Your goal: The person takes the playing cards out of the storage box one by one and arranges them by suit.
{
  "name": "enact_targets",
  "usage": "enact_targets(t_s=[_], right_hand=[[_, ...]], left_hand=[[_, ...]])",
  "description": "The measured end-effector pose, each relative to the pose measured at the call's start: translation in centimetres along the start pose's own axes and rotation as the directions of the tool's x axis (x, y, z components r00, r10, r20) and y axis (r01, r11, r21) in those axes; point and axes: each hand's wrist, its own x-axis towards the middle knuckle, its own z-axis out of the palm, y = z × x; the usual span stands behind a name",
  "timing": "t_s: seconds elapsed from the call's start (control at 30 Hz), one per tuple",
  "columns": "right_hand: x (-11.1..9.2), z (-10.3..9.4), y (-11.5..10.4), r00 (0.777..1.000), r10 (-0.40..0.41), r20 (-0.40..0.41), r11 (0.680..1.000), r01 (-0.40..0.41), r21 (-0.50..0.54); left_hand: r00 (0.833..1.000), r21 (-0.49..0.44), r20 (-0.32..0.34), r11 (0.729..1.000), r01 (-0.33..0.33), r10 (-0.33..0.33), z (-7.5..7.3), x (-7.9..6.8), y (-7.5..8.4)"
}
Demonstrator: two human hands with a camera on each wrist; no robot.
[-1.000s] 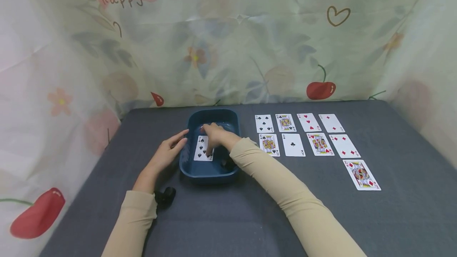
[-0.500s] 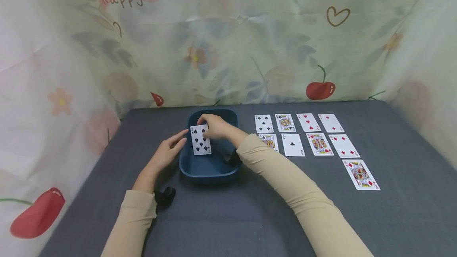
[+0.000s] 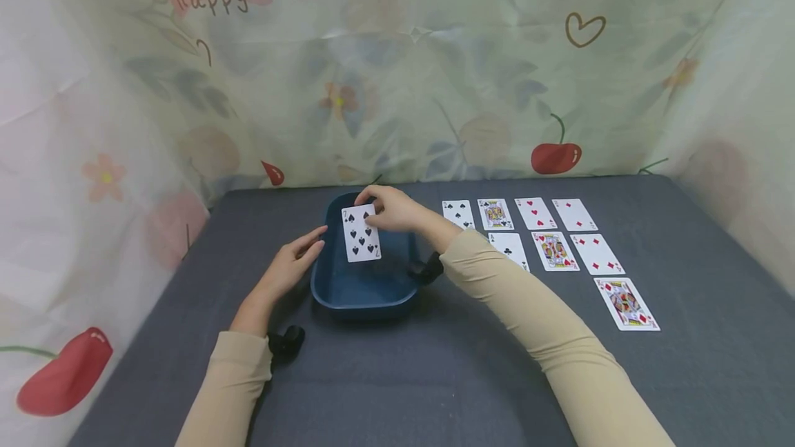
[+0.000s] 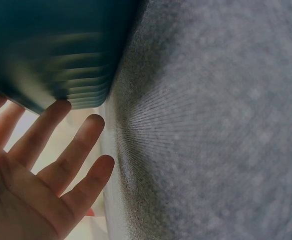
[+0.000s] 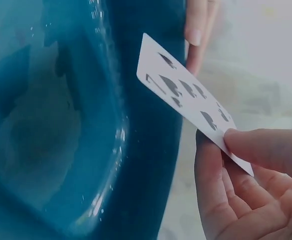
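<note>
Between the thumb and fingers of my right hand (image 3: 397, 211) is a playing card, the seven of spades (image 3: 360, 236), pinched by its edge and tilted, face visible. It is held over the blue tray (image 3: 366, 295). In the right wrist view the thumb lies on the face of the card (image 5: 180, 87) and the fingers are behind it. My left hand (image 3: 287, 267) is beside the tray's left side, fingers extended; in the left wrist view a fingertip meets the ribbed wall of the tray (image 4: 81, 75). No other card shows inside the tray.
Face-up cards lie in rows on the dark cloth right of the tray: a spade card (image 3: 457, 212), a black king (image 3: 495, 214), hearts (image 3: 535, 214), diamonds (image 3: 596, 254) and a lower diamond face card (image 3: 627, 303). My right sleeve (image 3: 515, 302) crosses over part of them. A patterned curtain (image 3: 410, 88) stands behind.
My right hand has lifted the seven of spades off the tray's bottom, and hand and card have risen, now shifting right. The left hand stays at the tray's side.
</note>
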Motion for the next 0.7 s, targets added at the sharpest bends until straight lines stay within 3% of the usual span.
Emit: enact_targets(t_s=[0.3, 0.7], right_hand=[[-1.7, -2.3, 1.9, 0.999, -0.008, -0.033, 0.999, 0.010, 0.052], [-4.1, -4.6, 4.1, 0.995, 0.073, -0.064, 0.989, -0.064, 0.132]], left_hand=[[0.999, -0.002, 0.004, 0.999, -0.032, 0.032, 0.0, -0.1, 0.0], [0.998, -0.016, 0.002, 0.998, -0.065, 0.065, 0.0, -0.1, -0.2]])
